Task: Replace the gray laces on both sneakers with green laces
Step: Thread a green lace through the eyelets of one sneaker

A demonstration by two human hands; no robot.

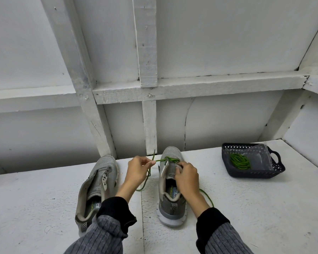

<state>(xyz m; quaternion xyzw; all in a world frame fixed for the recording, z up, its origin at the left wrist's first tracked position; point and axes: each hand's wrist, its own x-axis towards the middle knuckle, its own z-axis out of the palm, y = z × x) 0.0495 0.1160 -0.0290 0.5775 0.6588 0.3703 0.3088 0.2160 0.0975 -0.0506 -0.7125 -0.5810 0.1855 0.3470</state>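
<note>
Counter [246, 208]: we see a white painted surface carrying everything, set against a white framed wall.
Basket [253, 174]: dark plastic, at about 2 o'clock from the shoes, well apart from them; we see a coiled green lace [240, 161] lying inside at its left.
Left sneaker [97, 186]: gray, toe toward 12 o'clock, with no lace that we can see in its eyelets; our left forearm crosses its heel.
Right sneaker [170, 182]: gray, toe toward 12 o'clock, just beside the other at its 3 o'clock.
Threaded green lace [166, 160]: it crosses the lowest eyelets near the right sneaker's toe; one end trails off toward 9 o'clock, the other lies on the counter at the shoe's 4 o'clock.
Right hand [186, 177]: its grip is curled over the right sneaker's tongue and eyelet edge, holding them.
Left hand [138, 168]: its grip pinches the threaded green lace between thumb and forefinger, at 9 o'clock from the toe.
</note>
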